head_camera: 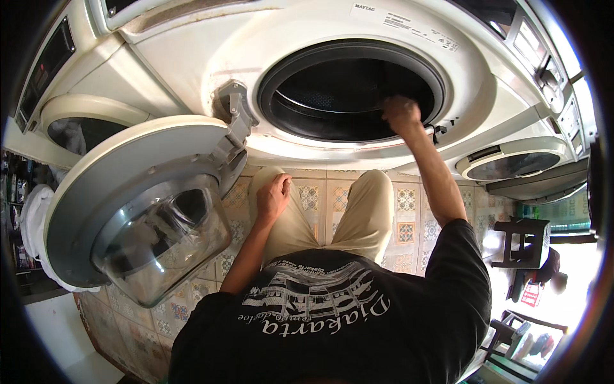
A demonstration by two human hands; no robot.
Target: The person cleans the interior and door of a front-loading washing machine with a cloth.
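A Maytag front-loading washing machine [168, 62] stands before me with its round door [120, 149] swung out to the left. The door's clear glass bowl [192, 240] bulges toward me. My right hand [402, 114] is curled at the right side of the drum opening, in front of the black rubber gasket [288, 122]. It is blurred, and its fingertips are lost against the dark drum [331, 86], so whether it holds anything is unclear. My left hand [274, 198] rests on my left knee, its fingers curled together with nothing visible in them.
Another round-door machine [91, 103] stands at the left and one more [515, 161] at the right. White cloth [33, 225] shows behind the open door. A dark stool [523, 242] stands on the patterned tile floor [405, 230] at right, with a person [547, 264] beyond it.
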